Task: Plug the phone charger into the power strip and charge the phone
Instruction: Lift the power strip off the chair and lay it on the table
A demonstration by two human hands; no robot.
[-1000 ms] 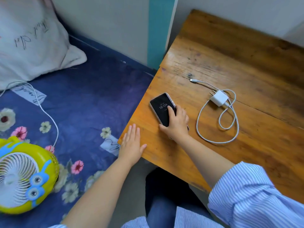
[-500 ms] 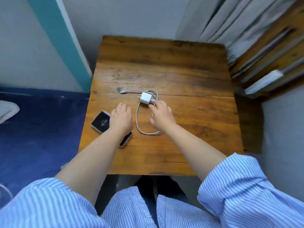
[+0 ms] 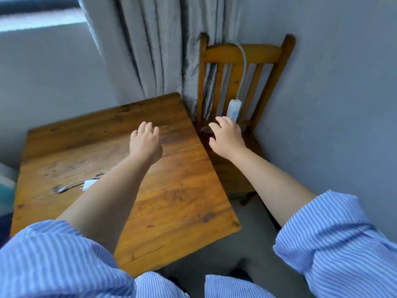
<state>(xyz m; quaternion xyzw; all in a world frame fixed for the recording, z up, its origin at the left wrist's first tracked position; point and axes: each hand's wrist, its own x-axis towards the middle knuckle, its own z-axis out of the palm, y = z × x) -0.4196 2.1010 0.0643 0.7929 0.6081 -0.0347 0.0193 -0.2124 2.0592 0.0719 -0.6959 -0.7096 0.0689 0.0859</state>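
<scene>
A white power strip [image 3: 233,110] leans against the back slats of a wooden chair [image 3: 240,52], its white cord running up over the top rail. My right hand [image 3: 226,137] reaches over the chair seat just below the strip, fingers spread and empty. My left hand [image 3: 146,143] hovers above the wooden table [image 3: 182,201], also empty with fingers loosely apart. The white charger plug [image 3: 89,184] and its grey cable [image 3: 71,187] lie on the table's left part, partly covered by my left forearm. The phone is hidden from view.
Grey curtains [image 3: 150,50] hang behind the table and chair. A grey wall [image 3: 343,104] stands right beside the chair. The chair sits tight against the table's right edge. Grey floor [image 3: 247,244] shows between table and chair legs.
My view has swung right from the table to the chair. Both hands have left the phone and the charger cable and now reach forward, the right one toward the power strip.
</scene>
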